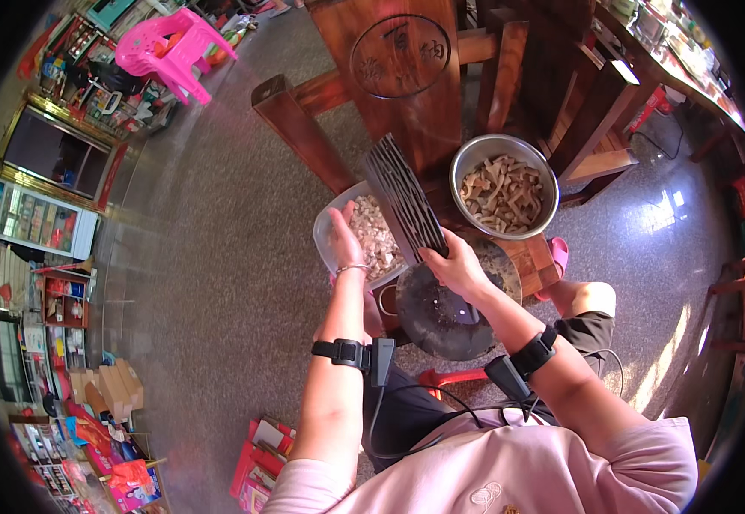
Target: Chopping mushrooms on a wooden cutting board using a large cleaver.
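Observation:
My right hand (455, 265) grips the handle end of a broad cleaver (401, 199) with a dark streaked blade, tilted over the right side of a translucent plastic tub (325, 239). Small pale chopped pieces (376, 234), apparently meat, lie in the tub. My left hand (345, 241) is at the tub's left inner side, its fingers extended; whether it grips the wall is unclear. Below the cleaver is a round dark chopping block (433, 321). At the upper right, a steel bowl (553, 193) holds cut brownish strips (504, 193).
A carved wooden bench (404, 115) stands in front, with a wooden chair (594, 122) at its right. A red plastic stool (456, 378) shows below the block. Cables (469, 405) run from my forearm straps across my lap. A pink plastic chair (173, 48) is far left.

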Available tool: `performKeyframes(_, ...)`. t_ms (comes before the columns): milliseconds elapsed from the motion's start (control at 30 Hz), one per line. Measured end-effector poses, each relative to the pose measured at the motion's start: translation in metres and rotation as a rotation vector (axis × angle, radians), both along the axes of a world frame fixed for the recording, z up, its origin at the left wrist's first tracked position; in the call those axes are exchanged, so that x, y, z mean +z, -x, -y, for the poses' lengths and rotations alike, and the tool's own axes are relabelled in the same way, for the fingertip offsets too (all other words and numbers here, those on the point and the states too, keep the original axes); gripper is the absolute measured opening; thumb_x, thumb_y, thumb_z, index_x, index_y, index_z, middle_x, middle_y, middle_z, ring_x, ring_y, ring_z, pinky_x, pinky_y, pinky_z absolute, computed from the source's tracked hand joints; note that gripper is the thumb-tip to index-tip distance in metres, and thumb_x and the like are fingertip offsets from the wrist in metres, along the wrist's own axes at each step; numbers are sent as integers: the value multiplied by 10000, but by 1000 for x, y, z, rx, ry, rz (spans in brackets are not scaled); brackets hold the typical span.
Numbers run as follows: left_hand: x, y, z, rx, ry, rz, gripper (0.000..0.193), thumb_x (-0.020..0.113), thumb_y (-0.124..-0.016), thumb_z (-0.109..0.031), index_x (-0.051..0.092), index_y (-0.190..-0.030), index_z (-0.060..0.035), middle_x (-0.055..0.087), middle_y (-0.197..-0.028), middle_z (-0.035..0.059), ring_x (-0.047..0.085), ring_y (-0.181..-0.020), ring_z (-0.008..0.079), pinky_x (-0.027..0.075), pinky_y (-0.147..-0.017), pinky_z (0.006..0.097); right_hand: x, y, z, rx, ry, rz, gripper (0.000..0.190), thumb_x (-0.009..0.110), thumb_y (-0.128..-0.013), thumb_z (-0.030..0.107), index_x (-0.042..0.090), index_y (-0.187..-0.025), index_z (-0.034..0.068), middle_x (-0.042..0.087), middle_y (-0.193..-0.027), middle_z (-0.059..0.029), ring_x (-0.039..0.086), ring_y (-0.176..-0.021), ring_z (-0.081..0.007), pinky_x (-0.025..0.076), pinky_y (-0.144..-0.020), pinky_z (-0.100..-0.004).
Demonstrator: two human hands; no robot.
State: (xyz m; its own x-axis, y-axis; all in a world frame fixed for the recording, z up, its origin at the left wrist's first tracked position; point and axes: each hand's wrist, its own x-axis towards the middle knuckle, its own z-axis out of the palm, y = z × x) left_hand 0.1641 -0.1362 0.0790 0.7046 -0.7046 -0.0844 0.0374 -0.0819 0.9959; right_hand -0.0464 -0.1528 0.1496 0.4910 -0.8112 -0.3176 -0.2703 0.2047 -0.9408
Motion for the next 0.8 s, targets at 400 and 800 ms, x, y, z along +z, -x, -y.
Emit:
performKeyframes(400, 22, -34, -11, -691, 587, -1170, 1090, 83, -724, -828, 483, -1203, 66, 530, -1191, 162, 465, -1097, 273, 308, -998, 385, 1, -7, -9, 158, 83, -36, 332, 616, -805, 183, 571, -1106, 48, 636, -738, -113, 612, -631, -181, 477, -608, -319)
performKeyframes(800, 58, 2, -20, -158, -51, -568, 1130, 94, -723, -837, 336, -1324, 89, 411, -1329, 235, 290, -1303, 324, 162, -1087, 435, -24, 6, 3, 39, 58, -96, 310, 582, -806, 175, 569, -1095, 65, 615, -677, -103, 600, -567, -182, 477, -562, -326)
